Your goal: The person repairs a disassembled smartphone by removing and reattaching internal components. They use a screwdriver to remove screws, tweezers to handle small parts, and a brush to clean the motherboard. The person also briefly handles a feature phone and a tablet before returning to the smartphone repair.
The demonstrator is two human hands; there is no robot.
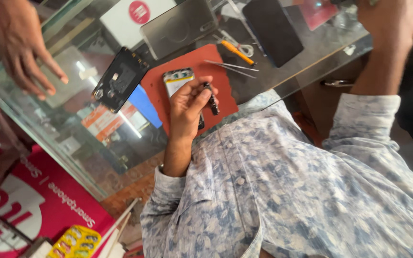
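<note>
Black small part [212, 99] pinched between left hand [187, 107] fingers [201, 93].

Glossy glass counter top [72, 129], reflective. Matt red rubbery mat [225, 91]. Brushed grey metal back cover [178, 26], dull sheen. Thin shiny metal tweezers [230, 67]. Black glossy screen panel [273, 31]. Orange plastic-handled screwdriver [235, 51]. Soft patterned cotton-like shirt [288, 191].
</note>
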